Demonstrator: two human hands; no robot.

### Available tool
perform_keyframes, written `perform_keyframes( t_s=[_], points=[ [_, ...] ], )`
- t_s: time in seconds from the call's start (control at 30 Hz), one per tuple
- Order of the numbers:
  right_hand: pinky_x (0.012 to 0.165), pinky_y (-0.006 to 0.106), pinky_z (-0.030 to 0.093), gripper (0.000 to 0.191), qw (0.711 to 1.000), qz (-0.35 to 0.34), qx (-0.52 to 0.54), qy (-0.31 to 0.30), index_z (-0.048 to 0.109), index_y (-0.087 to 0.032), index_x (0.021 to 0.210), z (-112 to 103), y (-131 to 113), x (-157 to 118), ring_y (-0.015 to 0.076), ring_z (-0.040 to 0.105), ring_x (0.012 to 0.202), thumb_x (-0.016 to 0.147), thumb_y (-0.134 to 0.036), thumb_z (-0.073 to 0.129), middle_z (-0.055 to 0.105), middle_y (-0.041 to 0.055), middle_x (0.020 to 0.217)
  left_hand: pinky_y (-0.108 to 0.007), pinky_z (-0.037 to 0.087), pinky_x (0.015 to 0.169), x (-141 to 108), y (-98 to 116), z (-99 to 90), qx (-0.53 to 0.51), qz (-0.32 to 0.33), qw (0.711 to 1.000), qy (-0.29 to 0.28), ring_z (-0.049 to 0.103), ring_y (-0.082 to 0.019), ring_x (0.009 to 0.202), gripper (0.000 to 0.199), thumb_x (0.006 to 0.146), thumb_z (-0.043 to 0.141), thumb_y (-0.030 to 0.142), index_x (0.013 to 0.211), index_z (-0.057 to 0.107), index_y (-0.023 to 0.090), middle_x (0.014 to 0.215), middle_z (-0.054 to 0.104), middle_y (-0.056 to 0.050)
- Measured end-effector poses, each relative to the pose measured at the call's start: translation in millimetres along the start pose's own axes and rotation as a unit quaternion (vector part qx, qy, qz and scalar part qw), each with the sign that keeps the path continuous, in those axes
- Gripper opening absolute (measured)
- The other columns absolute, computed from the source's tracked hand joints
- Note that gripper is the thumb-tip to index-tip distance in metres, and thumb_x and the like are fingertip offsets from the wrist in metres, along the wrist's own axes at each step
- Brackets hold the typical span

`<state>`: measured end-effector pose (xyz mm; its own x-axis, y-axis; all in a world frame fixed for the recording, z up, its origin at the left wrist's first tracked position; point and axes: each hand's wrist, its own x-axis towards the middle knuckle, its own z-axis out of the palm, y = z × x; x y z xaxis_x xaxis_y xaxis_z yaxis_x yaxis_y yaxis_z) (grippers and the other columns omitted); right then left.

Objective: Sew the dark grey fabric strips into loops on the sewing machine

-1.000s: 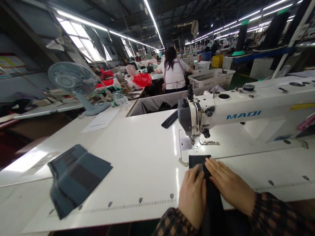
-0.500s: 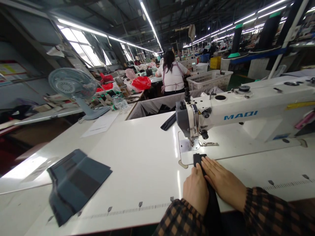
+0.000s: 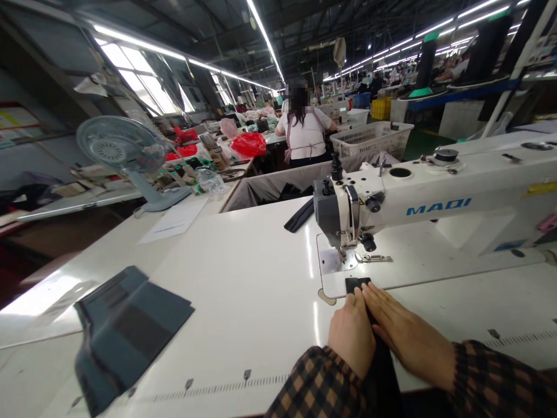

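A folded strip of dark fabric (image 3: pixel 357 284) lies on the white table in front of the sewing machine (image 3: pixel 348 232), its far end short of the presser foot. My left hand (image 3: pixel 352 337) is closed on the strip, thumb and fingertips pinching its left side. Beside it, my right hand (image 3: pixel 407 334) lies with straight fingers along the strip's right edge, fingertips touching the cloth near its end. Toward me the rest of the dark cloth (image 3: pixel 383 377) runs down between my wrists, over the table edge. The undersides of my fingers are hidden.
A blue-grey fabric piece with darker bands (image 3: pixel 134 331) lies at left. Another dark strip (image 3: pixel 299 215) lies left of the machine head. Beyond are a paper sheet (image 3: pixel 174 220), a fan (image 3: pixel 122 151), a cloth-lined bin (image 3: pixel 252 191), a plastic basket (image 3: pixel 374 139) and a seated co-worker (image 3: pixel 304 133).
My hands and the strip have shifted slightly toward me, away from the presser foot. Less of the strip's end shows past my fingers. The view has turned a little.
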<state>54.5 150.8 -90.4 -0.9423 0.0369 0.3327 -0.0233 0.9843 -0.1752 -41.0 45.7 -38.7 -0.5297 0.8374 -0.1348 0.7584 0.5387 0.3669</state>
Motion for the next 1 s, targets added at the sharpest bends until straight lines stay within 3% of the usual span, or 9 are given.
perform_keyframes(
  t_s=[0.3, 0.43, 0.57, 1.0],
  points=[
    [0.1, 0.036, 0.035, 0.05, 0.999, -0.048, -0.023, 0.005, 0.024, -0.01, 0.132, 9.2, 19.6, 37.5, 0.0187, 0.026, 0.125, 0.085, -0.022, 0.034, 0.033, 0.0108, 0.134, -0.036, 0.048, 0.062, 23.9, -11.2, -14.4, 0.042, -0.027, 0.999, -0.004, 0.059, -0.023, 0.073, 0.043, 0.07, 0.035, 0.007, 0.112, 0.04, 0.009, 0.096, 0.054, -0.011],
    [0.101, 0.043, 0.031, 0.048, 0.997, -0.063, -0.044, 0.019, 0.026, -0.012, 0.132, 7.7, 27.2, 49.4, 0.0208, 0.028, 0.124, 0.085, -0.023, 0.034, 0.035, 0.0103, 0.133, -0.038, 0.049, 0.066, 36.4, -15.3, -16.1, 0.049, -0.022, 0.998, -0.013, 0.059, -0.025, 0.076, 0.042, 0.068, 0.037, 0.008, 0.11, 0.04, 0.008, 0.097, 0.053, -0.013],
    [0.101, 0.05, 0.026, 0.047, 0.995, -0.064, -0.07, 0.005, 0.029, -0.013, 0.131, 5.1, 30.0, 55.8, 0.0229, 0.028, 0.124, 0.085, -0.024, 0.035, 0.037, 0.0093, 0.132, -0.04, 0.049, 0.065, 42.5, -16.7, -16.0, 0.039, -0.032, 0.999, -0.017, 0.06, -0.026, 0.075, 0.042, 0.068, 0.037, 0.008, 0.11, 0.04, 0.008, 0.097, 0.053, -0.013],
    [0.098, 0.05, 0.029, 0.047, 0.993, -0.078, -0.09, 0.022, 0.028, -0.013, 0.131, 8.0, 36.7, 62.0, 0.0236, 0.03, 0.122, 0.086, -0.024, 0.034, 0.038, 0.0106, 0.131, -0.038, 0.048, 0.068, 50.3, -16.3, -19.6, 0.027, -0.048, 0.998, -0.012, 0.058, -0.025, 0.079, 0.039, 0.072, 0.037, 0.009, 0.11, 0.042, 0.008, 0.099, 0.053, -0.013]
  ],
)
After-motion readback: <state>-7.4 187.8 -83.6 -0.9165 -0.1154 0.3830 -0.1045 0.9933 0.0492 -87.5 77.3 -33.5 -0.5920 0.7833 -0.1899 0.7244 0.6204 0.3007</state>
